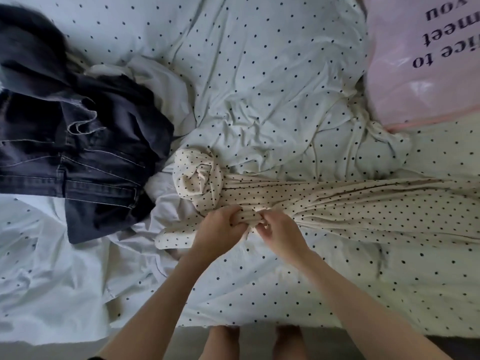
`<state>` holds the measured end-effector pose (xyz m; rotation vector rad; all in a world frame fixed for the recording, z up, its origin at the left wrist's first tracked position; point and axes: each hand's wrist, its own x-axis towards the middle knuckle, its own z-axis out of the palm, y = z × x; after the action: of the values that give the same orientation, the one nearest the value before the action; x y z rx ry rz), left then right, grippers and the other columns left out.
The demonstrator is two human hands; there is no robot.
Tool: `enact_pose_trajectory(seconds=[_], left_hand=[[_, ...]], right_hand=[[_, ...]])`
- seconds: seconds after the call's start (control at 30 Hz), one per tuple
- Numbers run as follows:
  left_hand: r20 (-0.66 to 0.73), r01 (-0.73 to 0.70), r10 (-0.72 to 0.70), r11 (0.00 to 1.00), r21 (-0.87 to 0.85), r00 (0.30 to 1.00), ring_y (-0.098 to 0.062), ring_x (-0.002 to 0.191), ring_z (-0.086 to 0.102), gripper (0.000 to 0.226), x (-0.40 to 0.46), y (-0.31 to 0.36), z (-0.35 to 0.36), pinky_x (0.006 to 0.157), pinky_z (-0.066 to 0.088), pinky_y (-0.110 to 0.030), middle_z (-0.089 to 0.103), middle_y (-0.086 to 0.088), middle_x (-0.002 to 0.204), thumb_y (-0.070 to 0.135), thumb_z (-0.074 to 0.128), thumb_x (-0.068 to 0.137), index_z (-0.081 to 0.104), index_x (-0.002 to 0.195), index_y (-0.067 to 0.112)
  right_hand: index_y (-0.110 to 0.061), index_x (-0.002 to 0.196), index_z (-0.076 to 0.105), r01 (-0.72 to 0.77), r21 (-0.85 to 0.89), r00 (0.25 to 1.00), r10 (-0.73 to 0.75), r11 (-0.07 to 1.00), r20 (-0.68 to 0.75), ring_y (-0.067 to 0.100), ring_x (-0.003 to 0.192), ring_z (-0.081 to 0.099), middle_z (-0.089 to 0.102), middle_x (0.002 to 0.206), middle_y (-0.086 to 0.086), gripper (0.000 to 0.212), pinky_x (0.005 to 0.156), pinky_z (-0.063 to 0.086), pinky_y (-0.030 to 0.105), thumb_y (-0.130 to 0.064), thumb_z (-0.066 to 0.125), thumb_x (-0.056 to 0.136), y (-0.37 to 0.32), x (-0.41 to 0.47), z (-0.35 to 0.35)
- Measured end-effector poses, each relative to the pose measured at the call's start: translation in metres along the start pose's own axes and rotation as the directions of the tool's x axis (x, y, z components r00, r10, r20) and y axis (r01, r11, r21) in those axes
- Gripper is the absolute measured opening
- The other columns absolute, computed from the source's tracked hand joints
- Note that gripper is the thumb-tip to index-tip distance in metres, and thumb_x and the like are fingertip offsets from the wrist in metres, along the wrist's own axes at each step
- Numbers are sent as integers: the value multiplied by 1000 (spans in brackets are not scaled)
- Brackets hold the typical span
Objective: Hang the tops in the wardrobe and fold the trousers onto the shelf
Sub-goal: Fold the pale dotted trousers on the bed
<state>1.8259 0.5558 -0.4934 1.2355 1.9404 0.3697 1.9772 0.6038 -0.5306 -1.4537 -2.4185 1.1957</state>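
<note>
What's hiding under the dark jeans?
A crumpled white garment pokes out from under the dark jeans, lying on the dotted bedding. How far it runs underneath, or what else is there, is covered.

Open bedding (259,87) beyond the hands; dark jeans (85,157) crowd the left (pink pillow (415,74) far right).

Cream dotted garment (337,203) stretched rightward across bed, one end bunched; dark jeans (85,157) heaped left, possibly several.
</note>
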Motion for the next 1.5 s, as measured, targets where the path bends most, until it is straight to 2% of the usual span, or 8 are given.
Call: enact_pose_trajectory(seconds=[0.2,0.5,0.7,0.8,0.9,1.1,1.37,1.5], left_hand=[[78,-68,74,994,-85,994,-19,70,57,15,33,86,5,65,43,-28,63,-1,74,27,58,87,68,88,16],[-51,-419,427,847,-327,903,-15,78,60,22,81,303,42,63,44,-12,62,-1,88,15,62,85,66,106,9],[139,-375,493,790,-486,859,-19,120,50,56,100,355,105,92,42,-26,46,-6,139,20,55,94,32,144,15],[228,-300,377,901,-313,898,-22,126,45,51,107,299,131,99,38,-28,45,-7,140,15,52,94,36,142,14],[241,-128,163,980,-153,957,-20,123,47,43,101,215,140,99,35,-26,51,-6,134,10,51,93,45,135,14],[148,18,-48,980,199,988,-21,132,36,44,90,84,112,108,28,-34,41,-4,143,6,48,93,45,135,17],[165,-119,-17,621,775,986,-28,142,-19,80,85,-42,25,110,-10,-56,-12,3,158,1,45,88,4,149,32],[214,-197,17,462,865,977,-32,142,-18,70,106,-87,-17,110,-8,-58,-14,-2,157,6,44,91,15,148,35]], right_hand=[[-21,80,63,-295,457,934,353,839,-45,15,65,52,59,70,4,12,66,45,25,-11,61,86,23,-23,-103],[-25,81,62,-99,657,673,537,748,-509,6,61,61,65,75,-5,24,54,55,21,-2,59,84,81,-44,-279],[-13,133,46,-18,803,396,741,596,-541,19,121,52,53,131,3,45,101,44,31,2,44,91,157,-52,-342],[-17,148,21,-279,685,490,713,673,-502,17,139,27,25,154,2,63,113,26,32,1,38,90,179,-45,-318],[-15,146,27,-410,482,670,614,775,-417,16,139,26,29,152,3,57,112,21,29,-4,41,92,176,-38,-260],[-11,141,38,-268,-16,949,261,963,-179,18,136,30,40,143,5,44,110,19,22,-10,43,97,150,-26,-140],[-21,143,33,26,-319,998,-6,947,64,16,139,23,34,147,0,47,116,13,36,-20,43,97,78,31,-32],[-21,145,29,91,-366,986,-31,926,166,20,141,19,28,151,4,54,114,14,44,-24,48,95,45,63,16]])
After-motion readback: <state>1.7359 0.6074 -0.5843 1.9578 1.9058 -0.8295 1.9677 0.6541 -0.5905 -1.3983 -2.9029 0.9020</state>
